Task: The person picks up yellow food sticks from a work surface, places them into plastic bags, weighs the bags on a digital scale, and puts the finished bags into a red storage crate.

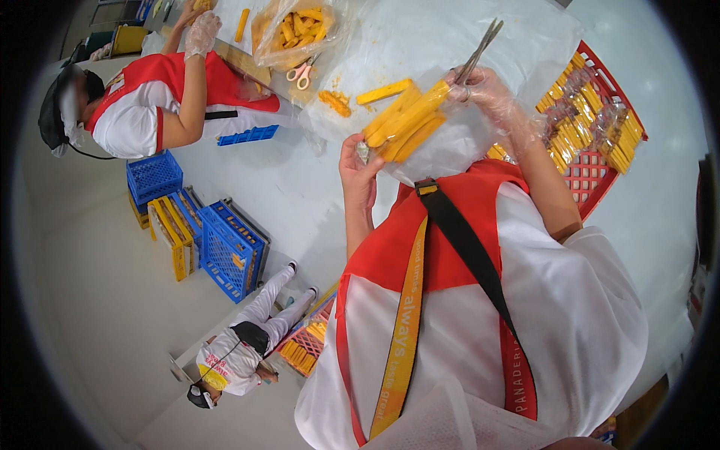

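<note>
Fingers of the left hand (359, 177) pinch a bundle of long yellow sticks (405, 124) toward the view's one o'clock; the plastic-gloved right hand (489, 96) grasps its far end and slim metal scissors (481, 52), best kept pointing outward.

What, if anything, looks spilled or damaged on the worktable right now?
Broken breadstick pieces lie loose on the worktable, near a longer loose breadstick. They look odd because the held bundle of breadsticks seems made of long, intact ones.
</note>
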